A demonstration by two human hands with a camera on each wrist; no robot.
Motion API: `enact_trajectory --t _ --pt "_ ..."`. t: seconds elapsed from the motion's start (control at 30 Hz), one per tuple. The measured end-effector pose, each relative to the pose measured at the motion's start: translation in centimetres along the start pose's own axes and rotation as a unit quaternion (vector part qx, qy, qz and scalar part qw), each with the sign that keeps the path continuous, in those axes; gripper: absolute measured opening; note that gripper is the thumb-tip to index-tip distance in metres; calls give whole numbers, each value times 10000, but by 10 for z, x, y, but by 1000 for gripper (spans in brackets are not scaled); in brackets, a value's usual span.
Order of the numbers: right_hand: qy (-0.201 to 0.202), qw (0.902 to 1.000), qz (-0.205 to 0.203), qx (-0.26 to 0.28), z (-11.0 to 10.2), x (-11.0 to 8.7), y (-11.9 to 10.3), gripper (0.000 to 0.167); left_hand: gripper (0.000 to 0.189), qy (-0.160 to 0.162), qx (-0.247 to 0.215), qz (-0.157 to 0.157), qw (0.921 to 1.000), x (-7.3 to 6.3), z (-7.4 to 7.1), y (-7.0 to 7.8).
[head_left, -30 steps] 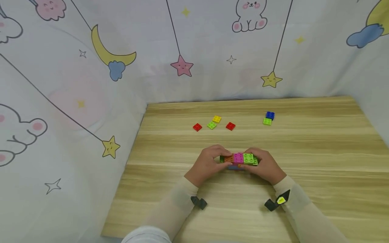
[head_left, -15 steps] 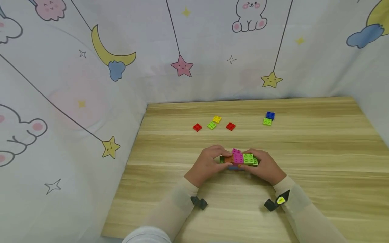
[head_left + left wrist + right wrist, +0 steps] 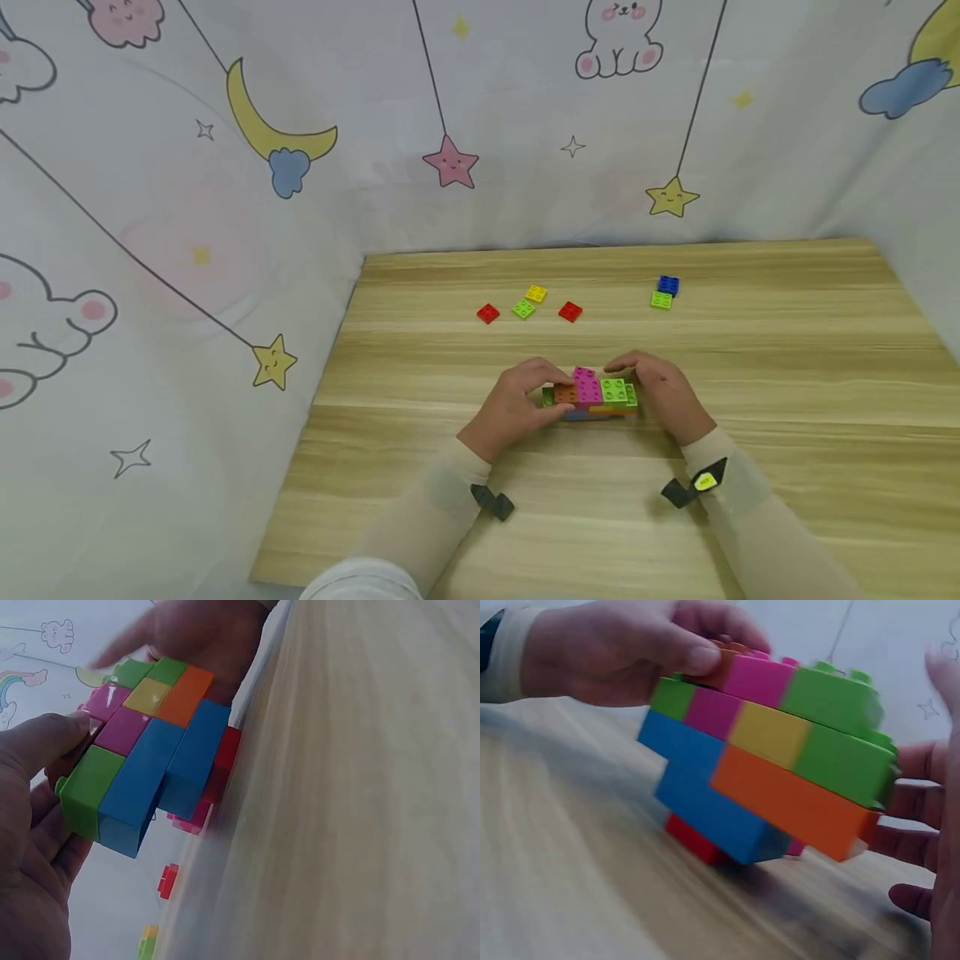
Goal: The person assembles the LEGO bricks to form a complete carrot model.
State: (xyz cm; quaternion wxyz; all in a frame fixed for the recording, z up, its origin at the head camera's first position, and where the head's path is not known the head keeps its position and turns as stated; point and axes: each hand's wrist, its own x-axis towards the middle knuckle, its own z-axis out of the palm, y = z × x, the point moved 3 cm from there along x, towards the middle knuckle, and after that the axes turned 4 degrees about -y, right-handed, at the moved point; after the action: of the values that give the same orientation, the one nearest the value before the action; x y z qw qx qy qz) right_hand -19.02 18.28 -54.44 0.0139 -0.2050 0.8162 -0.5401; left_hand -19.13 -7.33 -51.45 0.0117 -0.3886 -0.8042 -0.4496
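Observation:
A built-up wall of toy building bricks [image 3: 613, 390] stands on the wooden table in front of the person. Its layers go from red at the bottom through blue [image 3: 147, 774] and orange [image 3: 791, 796] to green, pink and yellow [image 3: 769, 735]. On top sit a brown, a pink and a light green brick. The left hand [image 3: 513, 408] grips the wall's left end, thumb in front and fingers behind. Just off the right end is the right hand [image 3: 671, 396], its fingers loosely spread; in the right wrist view they hold nothing.
Farther back on the table [image 3: 787, 333] lie two red bricks [image 3: 488, 313], a light green brick [image 3: 523, 309] and a yellow brick [image 3: 536, 293]. At the back right, a light green brick [image 3: 661, 301] touches a blue brick [image 3: 669, 285]. A printed cloth [image 3: 517, 200] hangs behind.
A pink brick's studs have risen into view at the back of the wall's top. The right hand has let go of the right end and moved right. The left hand keeps its grip.

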Motion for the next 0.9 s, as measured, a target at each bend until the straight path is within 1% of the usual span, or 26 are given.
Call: enact_trajectory --t 0.07,0.13,0.2,0.27,0.33,0.43,0.53,0.63,0.77,0.83,0.9 --pt "130 9990 371 -200 -4 6 6 36 31 -2 -54 -16 10000 -1 0 -1" --pt "156 9962 731 -440 -6 12 12 31 31 4 -85 -32 10000 -1 0 -1" --pt "33 9943 866 -621 -6 19 16 33 32 -2 -86 -45 10000 -2 0 -2" --pt "-194 9936 864 -703 -4 25 19 38 33 -22 -63 -59 10000 -2 0 -3" --pt "-450 9933 765 -739 -2 30 21 42 35 -60 -43 -77 9999 -2 1 -4" --pt "-801 9919 470 -863 2 36 21 46 38 -128 -18 -105 9999 -2 3 -6" --pt "-1005 9884 109 -1136 5 41 22 49 39 -167 -33 -89 9998 -3 5 -7" --pt "-1065 9839 -210 -1421 9 46 22 50 38 -133 -79 -46 9999 -3 6 -8" --pt "-1054 9790 -519 -1668 14 51 20 46 36 -66 -102 -25 9999 -3 5 -8" --pt "-1033 9778 -585 -1725 15 52 18 45 36 -52 -96 -31 9999 -3 5 -7" --pt "-967 9799 -490 -1674 14 52 17 41 35 -38 -98 -30 9999 -3 4 -7"
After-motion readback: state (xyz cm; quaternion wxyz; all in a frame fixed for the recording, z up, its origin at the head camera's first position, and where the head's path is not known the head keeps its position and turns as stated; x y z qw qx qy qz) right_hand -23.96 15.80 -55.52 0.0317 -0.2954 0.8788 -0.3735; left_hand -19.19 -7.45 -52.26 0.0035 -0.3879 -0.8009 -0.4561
